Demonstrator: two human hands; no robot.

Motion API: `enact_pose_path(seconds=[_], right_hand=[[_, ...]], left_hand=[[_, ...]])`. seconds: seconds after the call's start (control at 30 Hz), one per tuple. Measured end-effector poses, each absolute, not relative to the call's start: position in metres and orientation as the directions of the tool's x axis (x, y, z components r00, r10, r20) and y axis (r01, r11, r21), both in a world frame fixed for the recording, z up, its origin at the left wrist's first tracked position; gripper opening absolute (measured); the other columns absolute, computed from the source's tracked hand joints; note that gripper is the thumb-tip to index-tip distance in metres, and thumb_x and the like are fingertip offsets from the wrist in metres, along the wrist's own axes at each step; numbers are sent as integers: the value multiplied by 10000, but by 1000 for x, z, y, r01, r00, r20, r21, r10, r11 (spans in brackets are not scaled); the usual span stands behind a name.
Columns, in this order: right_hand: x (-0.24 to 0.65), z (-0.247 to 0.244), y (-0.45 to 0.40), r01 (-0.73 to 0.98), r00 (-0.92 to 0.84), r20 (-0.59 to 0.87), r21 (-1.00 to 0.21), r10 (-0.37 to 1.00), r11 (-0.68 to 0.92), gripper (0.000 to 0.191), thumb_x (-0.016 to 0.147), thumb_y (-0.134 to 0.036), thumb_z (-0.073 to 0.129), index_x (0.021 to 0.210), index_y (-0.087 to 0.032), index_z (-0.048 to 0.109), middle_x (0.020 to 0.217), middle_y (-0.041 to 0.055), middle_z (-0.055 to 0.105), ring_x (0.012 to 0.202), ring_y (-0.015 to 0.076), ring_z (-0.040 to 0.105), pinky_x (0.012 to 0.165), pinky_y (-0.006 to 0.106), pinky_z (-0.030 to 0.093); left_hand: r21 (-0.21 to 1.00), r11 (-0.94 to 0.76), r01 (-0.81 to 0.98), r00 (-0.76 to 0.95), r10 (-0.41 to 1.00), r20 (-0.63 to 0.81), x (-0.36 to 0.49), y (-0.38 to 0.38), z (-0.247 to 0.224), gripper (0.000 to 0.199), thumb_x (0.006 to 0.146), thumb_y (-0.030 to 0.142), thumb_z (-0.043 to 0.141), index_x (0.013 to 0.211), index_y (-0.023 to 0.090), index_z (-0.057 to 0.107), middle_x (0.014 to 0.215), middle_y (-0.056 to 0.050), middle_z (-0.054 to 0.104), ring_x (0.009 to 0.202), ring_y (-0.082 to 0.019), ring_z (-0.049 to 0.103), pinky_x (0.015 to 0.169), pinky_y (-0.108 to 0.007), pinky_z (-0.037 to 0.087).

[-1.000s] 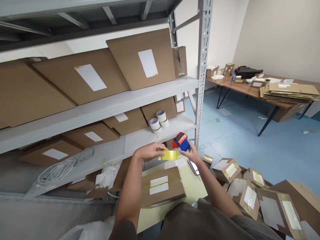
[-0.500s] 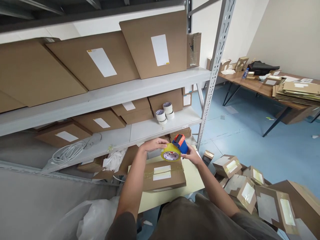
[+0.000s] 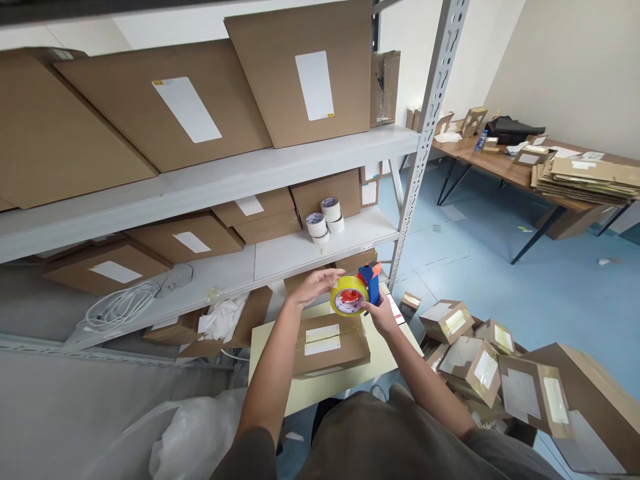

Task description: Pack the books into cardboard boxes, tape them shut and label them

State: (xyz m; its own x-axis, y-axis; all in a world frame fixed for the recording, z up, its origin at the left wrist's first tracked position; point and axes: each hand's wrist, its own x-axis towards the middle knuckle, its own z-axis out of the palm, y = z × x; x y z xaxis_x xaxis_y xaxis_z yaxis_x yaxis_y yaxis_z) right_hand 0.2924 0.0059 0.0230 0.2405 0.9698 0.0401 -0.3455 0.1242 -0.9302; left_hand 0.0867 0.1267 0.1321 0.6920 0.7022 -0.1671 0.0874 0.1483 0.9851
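Note:
Above the table, my right hand (image 3: pixel 381 313) is closed around the blue handle of a tape dispenser (image 3: pixel 373 285) with orange-red parts. A roll of yellowish packing tape (image 3: pixel 336 298) sits on the dispenser's side, and the red hub shows inside its core. My left hand (image 3: pixel 314 285) is at the roll's upper left edge, fingers stretched out and apart; whether they touch the tape is hard to tell. Just below both hands, a cardboard box (image 3: pixel 350 353) with white labels and tape along its top lies on the pale yellow table (image 3: pixel 310 393).
A grey metal shelf (image 3: pixel 340 148) ahead holds large cardboard boxes, white tape rolls (image 3: pixel 317 225) and a coiled white cable (image 3: pixel 120 305). Taped boxes (image 3: pixel 473 367) are piled on the floor at right. A brown table (image 3: pixel 505 163) with flattened cardboard stands farther back.
The tape roll now has the red hub inside its core, and the dispenser has turned more upright. My left fingers have loosened from the roll. The view has shifted slightly.

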Motion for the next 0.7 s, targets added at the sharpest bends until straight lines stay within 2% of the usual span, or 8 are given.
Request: enact_pose_path(seconds=[0.1,0.17,0.23,0.37,0.57,0.7], right_hand=[[289,23,7,-370,287,27,-919,958,136,721,671,-477,861,1318,-257,635,1238,72,751,1135,298,709,935,428,615],[289,26,8,-400,283,30,-905,959,146,721,666,-460,865,1320,-264,635,1249,72,749,1157,299,704,956,430,608],[289,29,8,-421,256,39,-895,966,148,709,677,-461,860,1322,-269,639,1254,74,748,1176,300,700,976,436,600],[279,34,5,-444,232,23,-887,972,127,698,735,-538,805,1355,-275,620,1262,80,745,1178,304,702,988,454,594],[256,37,-1,-560,245,-26,-820,969,120,699,778,-607,778,1381,-304,597,1288,76,738,1210,306,690,1004,461,595],[250,41,-3,-590,255,-44,-799,966,120,716,758,-611,803,1369,-297,603,1272,73,744,1209,316,689,1016,479,588]], left_hand=[[993,63,104,624,773,-115,78,114,125,749,690,519,940,1324,176,735,1323,-167,726,1231,-312,663,1061,-425,504],[988,22,155,617,778,-114,74,102,120,716,649,463,975,1264,169,759,1291,-153,742,1226,-323,661,1083,-446,494],[989,30,145,617,778,-114,73,89,114,606,700,474,943,1190,161,773,1238,-139,761,1180,-310,679,1069,-440,505],[992,128,-13,561,822,-99,75,70,102,506,800,508,867,1159,176,736,1226,-113,748,1138,-268,690,995,-368,538],[958,238,-159,485,864,-134,74,59,88,534,763,485,907,1150,171,715,1198,-111,735,1074,-228,697,877,-291,558],[944,235,-233,403,907,-126,78,52,83,580,756,527,897,1184,183,709,1234,-113,734,1119,-244,686,891,-318,564]])
